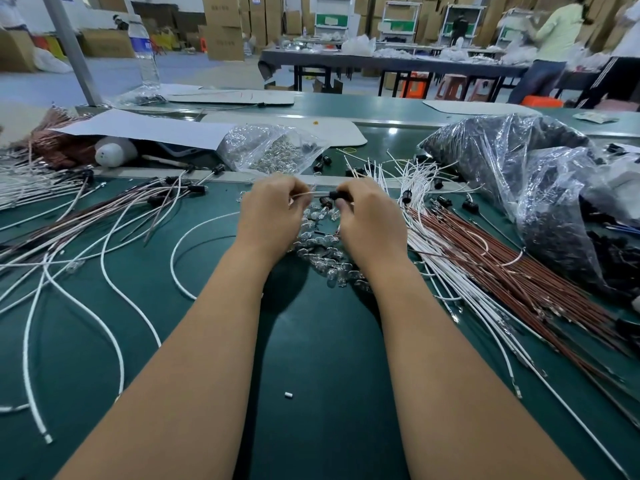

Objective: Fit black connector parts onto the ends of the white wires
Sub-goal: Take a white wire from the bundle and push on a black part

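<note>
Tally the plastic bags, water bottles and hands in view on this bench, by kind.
Plastic bags: 2, the clear bag and the dark-filled bag
Water bottles: 1, the bottle
Hands: 2, left hand and right hand
Total: 5

Factory assembly floor, green workbench (pixel 311 341), stacked cartons (pixel 223 26), wire bundles (pixel 485 271)

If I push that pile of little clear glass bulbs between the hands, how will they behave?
The clear bulbs would probably scatter and roll: they look small, rounded and loosely heaped on the smooth green table. Being glass-like, they are likely fragile, so push gently. They seem light, so even a wire dragged across might shift them.
</note>
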The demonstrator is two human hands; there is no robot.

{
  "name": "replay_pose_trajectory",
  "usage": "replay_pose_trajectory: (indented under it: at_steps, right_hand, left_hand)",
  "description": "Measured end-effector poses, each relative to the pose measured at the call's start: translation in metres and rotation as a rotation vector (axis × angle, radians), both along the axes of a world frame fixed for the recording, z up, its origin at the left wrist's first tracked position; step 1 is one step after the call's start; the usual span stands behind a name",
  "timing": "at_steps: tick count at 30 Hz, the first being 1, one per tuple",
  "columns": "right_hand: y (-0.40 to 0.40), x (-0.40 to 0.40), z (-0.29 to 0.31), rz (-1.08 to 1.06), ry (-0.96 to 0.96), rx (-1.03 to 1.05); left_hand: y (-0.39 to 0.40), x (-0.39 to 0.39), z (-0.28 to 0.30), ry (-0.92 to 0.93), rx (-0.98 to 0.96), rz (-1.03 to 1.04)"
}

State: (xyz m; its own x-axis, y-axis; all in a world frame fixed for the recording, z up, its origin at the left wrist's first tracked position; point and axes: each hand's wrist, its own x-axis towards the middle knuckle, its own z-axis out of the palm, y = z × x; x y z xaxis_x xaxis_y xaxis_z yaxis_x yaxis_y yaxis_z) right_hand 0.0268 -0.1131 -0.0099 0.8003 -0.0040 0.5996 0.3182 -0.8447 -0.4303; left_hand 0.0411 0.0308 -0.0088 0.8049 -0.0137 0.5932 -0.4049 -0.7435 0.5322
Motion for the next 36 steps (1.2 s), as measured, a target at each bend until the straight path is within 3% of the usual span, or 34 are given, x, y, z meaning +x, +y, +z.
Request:
replay_pose_trajectory:
  at_steps: [4,6,13,20,22,26,33,36]
  right_hand:
    - [-0.009,0.002,-0.001,-0.138,-0.022,0.02]
    - [-0.005,0.001,0.0,-0.109,-0.004,0.002]
    - [0.009,-0.005,0.003,0.062,0.03,0.023]
    - [0.004,-0.002,0.002,0.051,0.065,0.013]
    - [0.006,-0.002,0.001,0.087,0.063,0.03]
    - [0.009,-0.002,0.0,0.14,0.076,0.09]
    - [0.002,0.002,0.0,0.08,0.106,0.362]
    - [0.002,0.001,0.002,0.096,0.118,0.439]
  left_hand:
    - [0.02,0.003,0.0,0.049,0.085,0.444]
    - [0.023,0.001,0.0,0.064,0.11,0.506]
    - [0.003,-0.001,0.003,-0.152,0.164,0.042]
    - [0.017,0.004,-0.005,0.044,0.166,0.357]
    - [0.013,0.003,-0.005,0.006,0.15,0.282]
    - [0.0,0.0,0.0,-0.082,0.071,-0.088]
    - [0.006,0.001,-0.003,-0.016,-0.129,-0.058]
    - [0.005,0.001,-0.003,-0.004,-0.125,-0.06]
